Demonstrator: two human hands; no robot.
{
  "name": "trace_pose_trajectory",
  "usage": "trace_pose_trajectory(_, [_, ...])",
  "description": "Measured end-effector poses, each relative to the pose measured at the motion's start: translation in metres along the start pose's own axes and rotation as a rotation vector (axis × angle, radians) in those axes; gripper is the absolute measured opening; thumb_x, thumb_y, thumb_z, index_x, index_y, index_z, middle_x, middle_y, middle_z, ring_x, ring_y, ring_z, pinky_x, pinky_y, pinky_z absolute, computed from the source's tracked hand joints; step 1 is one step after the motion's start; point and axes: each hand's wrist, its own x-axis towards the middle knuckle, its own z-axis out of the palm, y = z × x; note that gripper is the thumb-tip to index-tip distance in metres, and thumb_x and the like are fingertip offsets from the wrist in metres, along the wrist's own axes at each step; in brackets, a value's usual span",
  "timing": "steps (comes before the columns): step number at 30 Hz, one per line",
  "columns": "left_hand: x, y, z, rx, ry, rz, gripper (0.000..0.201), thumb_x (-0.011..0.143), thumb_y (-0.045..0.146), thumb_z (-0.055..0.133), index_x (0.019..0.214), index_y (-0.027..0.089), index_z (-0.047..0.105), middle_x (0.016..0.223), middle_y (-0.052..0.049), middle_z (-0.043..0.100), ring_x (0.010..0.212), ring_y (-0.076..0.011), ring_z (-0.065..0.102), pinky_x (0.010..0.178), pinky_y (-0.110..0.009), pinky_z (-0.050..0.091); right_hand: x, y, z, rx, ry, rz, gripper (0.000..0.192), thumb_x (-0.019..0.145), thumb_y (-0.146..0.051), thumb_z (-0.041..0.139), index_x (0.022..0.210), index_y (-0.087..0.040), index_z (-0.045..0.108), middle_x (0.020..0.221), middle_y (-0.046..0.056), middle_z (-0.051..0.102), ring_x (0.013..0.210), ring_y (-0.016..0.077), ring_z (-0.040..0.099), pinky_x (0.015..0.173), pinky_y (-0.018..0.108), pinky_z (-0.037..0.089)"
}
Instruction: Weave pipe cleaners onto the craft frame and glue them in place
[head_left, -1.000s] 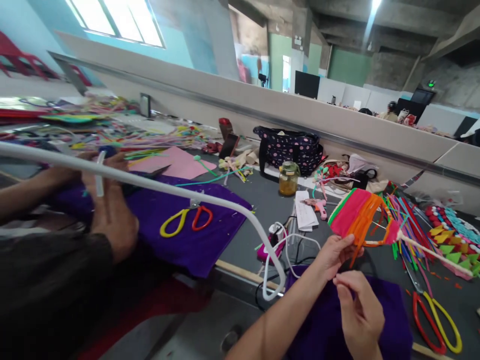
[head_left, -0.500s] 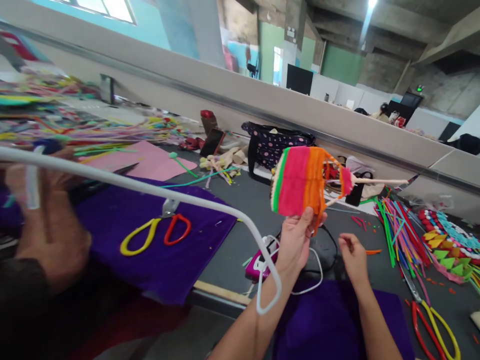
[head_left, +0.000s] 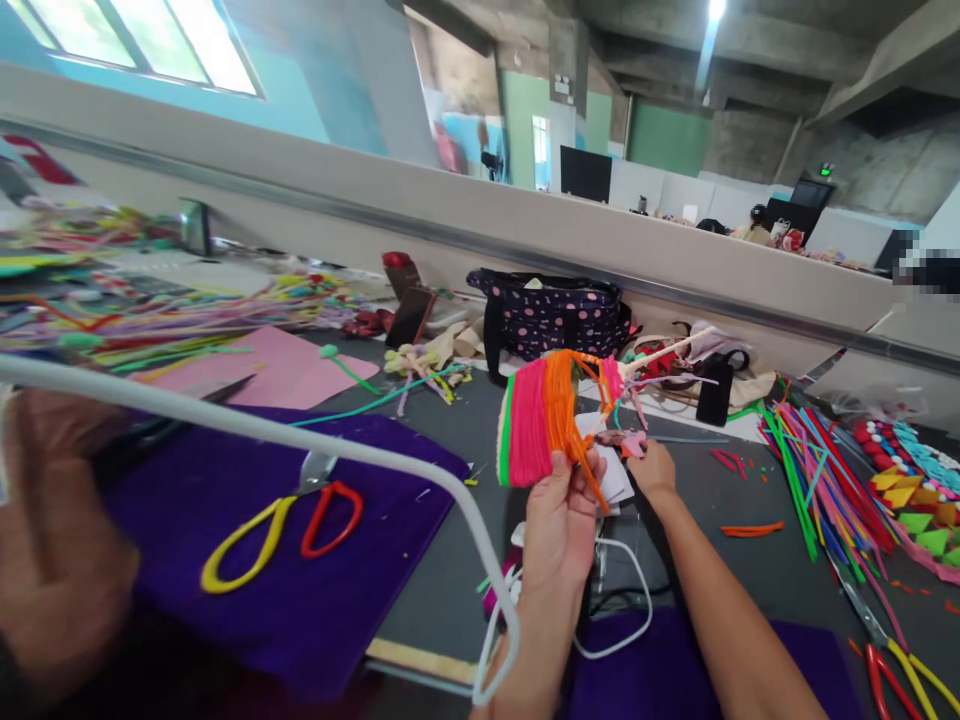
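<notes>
The left hand (head_left: 559,525) is raised above the worktop (head_left: 720,540), its grip clamped on the lower edge of a woven piece of pink, orange and green pipe cleaners (head_left: 544,420), which it holds upright in the air in front of a dark polka-dot bag (head_left: 551,312). A pale stick (head_left: 660,352) juts from the piece toward the right. The right hand (head_left: 651,468) reaches forward and lies low on the worktop by a pink glue gun (head_left: 626,440) and white papers (head_left: 611,480); whether its grip is together or apart cannot be told. Loose pipe cleaners (head_left: 814,470) lie to the right. Further left, red and yellow scissors (head_left: 281,520) rest on a purple cloth (head_left: 247,540), near a co-worker's blurred hand (head_left: 52,560)
</notes>
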Motion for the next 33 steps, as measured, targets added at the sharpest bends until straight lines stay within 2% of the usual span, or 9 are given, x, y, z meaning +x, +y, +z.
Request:
trace_pose_trajectory(3, [0.001,-0.006,-0.004,-0.005,0.0,-0.037,0.008,0.079,0.014,0.064,0.071,0.012,0.065,0.069,-0.002,0.07,0.058,-0.0106,0.065,0.062,-0.024,0.058,-0.002,0.001,-0.008,0.13,-0.011,-0.009,0.016,0.068,-0.027,0.058,0.077,-0.016,0.065,0.076,0.007,0.067,0.075,0.0198,0.062,0.066,0.026,0.043])
trace_pose_trajectory(7, [-0.001,-0.008,-0.007,0.028,-0.066,-0.079,0.012,0.076,0.019,0.069,0.068,0.012,0.063,0.06,-0.001,0.064,0.052,-0.0093,0.06,0.052,-0.019,0.054,-0.016,0.002,-0.033,0.359,0.016,-0.006,0.026,0.071,-0.034,0.054,0.087,-0.014,0.06,0.068,0.002,0.064,0.056,0.0135,0.058,0.05,0.022,0.043])
trace_pose_trajectory(10, [-0.003,-0.011,-0.009,0.025,-0.162,-0.09,0.018,0.071,0.021,0.073,0.064,0.012,0.059,0.056,0.001,0.058,0.047,-0.006,0.052,0.042,-0.014,0.044,-0.038,0.003,-0.06,0.517,0.053,0.001,0.03,0.07,-0.037,0.057,0.092,-0.016,0.055,0.069,-0.001,0.063,0.056,0.0114,0.058,0.049,0.02,0.044])
trace_pose_trajectory(13, [-0.004,-0.018,-0.012,0.004,-0.202,-0.069,0.017,0.067,0.017,0.074,0.066,0.013,0.058,0.059,0.002,0.055,0.045,-0.0039,0.044,0.037,-0.013,0.036,-0.067,0.004,-0.087,0.867,0.043,0.035,0.033,0.065,-0.034,0.07,0.091,-0.018,0.056,0.069,-0.002,0.062,0.056,0.0103,0.056,0.048,0.018,0.041])
trace_pose_trajectory(16, [-0.004,-0.028,-0.014,0.012,-0.204,-0.058,0.017,0.067,0.018,0.074,0.069,0.014,0.058,0.059,0.003,0.052,0.046,-0.0042,0.042,0.037,-0.013,0.033,-0.095,0.003,-0.107,1.005,0.167,0.062,0.038,0.066,-0.034,0.073,0.099,-0.021,0.058,0.082,-0.001,0.064,0.063,0.0093,0.056,0.05,0.016,0.042])
trace_pose_trajectory(19, [-0.005,-0.036,-0.016,0.055,-0.214,-0.052,0.024,0.066,0.028,0.077,0.066,0.014,0.057,0.056,0.004,0.051,0.045,-0.0038,0.04,0.037,-0.013,0.032,-0.116,-0.001,-0.119,1.125,0.227,0.08,0.033,0.071,-0.037,0.071,0.098,-0.021,0.062,0.081,-0.002,0.063,0.063,0.0084,0.055,0.054,0.016,0.044])
trace_pose_trajectory(26, [-0.01,-0.042,-0.018,0.227,-0.208,-0.037,0.034,0.058,0.037,0.081,0.065,0.012,0.059,0.053,0.002,0.056,0.046,-0.0054,0.048,0.04,-0.014,0.037,-0.149,-0.012,-0.136,1.305,-0.12,0.119,0.028,0.069,-0.035,0.074,0.09,-0.02,0.064,0.074,0.0,0.061,0.06,0.0116,0.056,0.055,0.025,0.05])
trace_pose_trajectory(30, [-0.014,-0.043,-0.021,0.284,-0.212,-0.054,0.033,0.058,0.036,0.082,0.069,0.012,0.062,0.056,0.0,0.06,0.049,-0.0073,0.053,0.043,-0.016,0.04,-0.158,-0.01,-0.14,1.19,-0.074,0.041,0.027,0.07,-0.032,0.074,0.092,-0.019,0.064,0.075,0.001,0.064,0.048,0.008,0.051,0.045,0.021,0.043])
trace_pose_trajectory(33, [-0.018,-0.045,-0.021,0.25,-0.288,-0.068,0.031,0.06,0.035,0.081,0.07,0.013,0.062,0.056,0.002,0.057,0.046,-0.0052,0.047,0.039,-0.015,0.035,-0.162,-0.007,-0.138,1.091,-0.024,-0.035,0.023,0.071,-0.032,0.072,0.087,-0.016,0.066,0.069,0.002,0.064,0.043,0.0062,0.044,0.043,0.021,0.039])
